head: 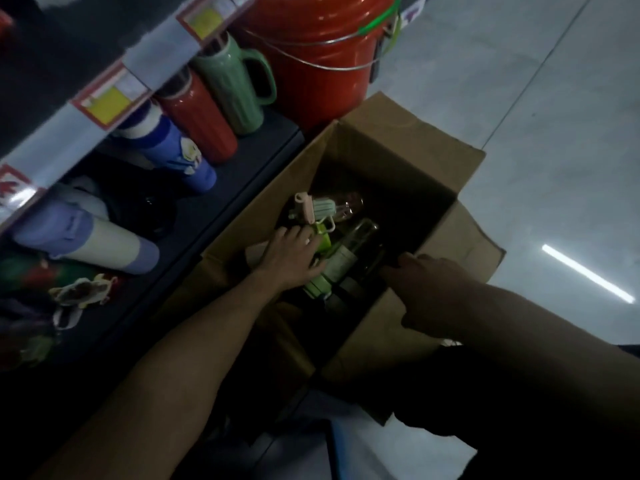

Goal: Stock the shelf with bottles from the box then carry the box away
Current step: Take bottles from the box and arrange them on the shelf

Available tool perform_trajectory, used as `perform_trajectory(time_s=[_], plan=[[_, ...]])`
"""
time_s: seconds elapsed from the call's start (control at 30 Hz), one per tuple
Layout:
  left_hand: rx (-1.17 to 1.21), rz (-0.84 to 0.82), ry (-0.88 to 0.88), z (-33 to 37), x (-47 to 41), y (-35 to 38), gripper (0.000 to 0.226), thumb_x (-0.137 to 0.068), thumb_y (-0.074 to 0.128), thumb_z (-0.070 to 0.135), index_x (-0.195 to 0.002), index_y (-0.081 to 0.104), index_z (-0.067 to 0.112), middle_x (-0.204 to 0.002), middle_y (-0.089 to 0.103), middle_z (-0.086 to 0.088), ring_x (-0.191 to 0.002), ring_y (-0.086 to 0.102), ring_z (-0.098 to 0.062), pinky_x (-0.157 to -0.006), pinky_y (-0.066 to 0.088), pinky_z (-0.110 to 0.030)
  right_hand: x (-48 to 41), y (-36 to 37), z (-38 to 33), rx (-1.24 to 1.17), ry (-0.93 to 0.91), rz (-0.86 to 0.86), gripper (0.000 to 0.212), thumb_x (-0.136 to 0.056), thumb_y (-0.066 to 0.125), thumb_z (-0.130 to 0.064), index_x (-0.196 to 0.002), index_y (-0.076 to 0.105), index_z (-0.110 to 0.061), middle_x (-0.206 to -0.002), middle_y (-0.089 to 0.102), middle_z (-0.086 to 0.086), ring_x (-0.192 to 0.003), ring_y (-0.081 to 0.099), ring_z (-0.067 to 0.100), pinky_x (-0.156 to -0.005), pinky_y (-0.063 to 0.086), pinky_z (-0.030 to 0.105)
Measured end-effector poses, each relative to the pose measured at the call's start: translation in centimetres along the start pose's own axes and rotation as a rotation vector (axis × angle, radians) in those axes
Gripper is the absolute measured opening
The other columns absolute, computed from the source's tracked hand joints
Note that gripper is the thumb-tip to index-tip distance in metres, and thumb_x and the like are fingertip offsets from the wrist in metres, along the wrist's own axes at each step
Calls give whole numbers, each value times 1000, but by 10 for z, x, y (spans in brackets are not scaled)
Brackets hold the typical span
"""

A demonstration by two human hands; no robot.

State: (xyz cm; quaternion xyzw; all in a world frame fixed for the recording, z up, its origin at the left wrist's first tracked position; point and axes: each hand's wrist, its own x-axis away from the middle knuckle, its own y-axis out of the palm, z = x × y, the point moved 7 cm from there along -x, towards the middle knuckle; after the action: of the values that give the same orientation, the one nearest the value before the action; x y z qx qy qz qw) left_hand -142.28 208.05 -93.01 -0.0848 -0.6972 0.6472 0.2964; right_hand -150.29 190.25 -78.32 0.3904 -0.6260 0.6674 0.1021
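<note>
- One open cardboard box [374,327] stands on the grey floor [554,116], just beside the dark bottom shelf [239,188]; its flaps are folded outward.
- Inside the box lie several bottles, and I can count about three clearly: one glass bottle with a pale label [341,263], one green bottle [320,284] under the left hand, and one bottle with a pink and green cap [313,206] further back. The bottom of the box is dark, so the exact number I cannot tell.
- The left hand [294,252] reaches into the box from the shelf side. Its fingers are spread and lie flat on top of the green bottle, not closed around it.
- The right hand [424,282] is at the near right wall of the box, in shadow. The fingers point into the box and seem close together; if they hold something I cannot tell.
- On the shelf stand three flasks in one row: one green flask with a handle [235,86], one red flask [199,114], one blue flask [173,150].
- One more flask, purple and cream [93,242], lies on its side on the same shelf.
- One red bucket [322,53] with a wire handle stands at the end of the shelf, behind the box.
- Two yellow price tags [110,102] are on the shelf edge above.
</note>
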Motion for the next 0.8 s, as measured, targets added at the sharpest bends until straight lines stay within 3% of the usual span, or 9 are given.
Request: perform_trajectory(time_s=[0.17, 0.27, 0.4, 0.53, 0.67, 0.8], plan=[[-21, 48, 182, 58, -1, 16, 67, -91, 42, 62, -142, 48, 19, -134, 56, -10, -117, 56, -29, -91, 42, -42, 1, 12, 12, 20, 21, -52, 54, -93, 60, -25, -145, 43, -22, -139, 48, 9, -119, 57, 30, -82, 47, 37], [-30, -1, 116, 70, 1, 31, 77, -84, 46, 64, -147, 45, 19, -145, 49, -13, -124, 53, -32, -92, 45, -46, 1, 13, 11, 15, 9, -51, 54, -93, 59, -25, -145, 44, -21, -140, 49, 10, -119, 58, 31, -78, 45, 36], [53, -5, 19, 79, 1, 36, 72, -84, 42, 59, -141, 54, 17, -138, 54, -17, -116, 57, -36, -88, 47, -45, 3, 6, 6, -2, -1, -12, 47, -93, 57, -22, -139, 48, -19, -135, 52, 9, -120, 59, 31, -78, 43, 34], [106, 17, -183, 77, -8, 31, 67, -93, 55, 44, -153, 41, 18, -138, 55, -13, -117, 57, -31, -88, 48, -43, 9, 1, 4, -2, -7, 3, 43, -95, 55, -21, -138, 49, -19, -134, 52, 10, -120, 59, 31, -80, 44, 35], [-24, 19, -177, 62, -35, 13, 70, -96, 50, 41, -156, 28, 13, -148, 43, -18, -132, 44, -33, -105, 36, -47, 13, 2, 1, 9, -11, 24, 42, -95, 55, -21, -137, 50, -18, -134, 52, 11, -119, 58, 31, -85, 48, 37], [-55, 47, -231, 31, -66, -5, 75, -94, 54, 47, -157, 27, 16, -152, 39, -20, -140, 37, -36, -114, 30, -54, 14, 5, 4, -25, -13, 40, 42, -96, 55, -21, -138, 49, -18, -135, 52, 10, -119, 58, 30, -84, 47, 37]])
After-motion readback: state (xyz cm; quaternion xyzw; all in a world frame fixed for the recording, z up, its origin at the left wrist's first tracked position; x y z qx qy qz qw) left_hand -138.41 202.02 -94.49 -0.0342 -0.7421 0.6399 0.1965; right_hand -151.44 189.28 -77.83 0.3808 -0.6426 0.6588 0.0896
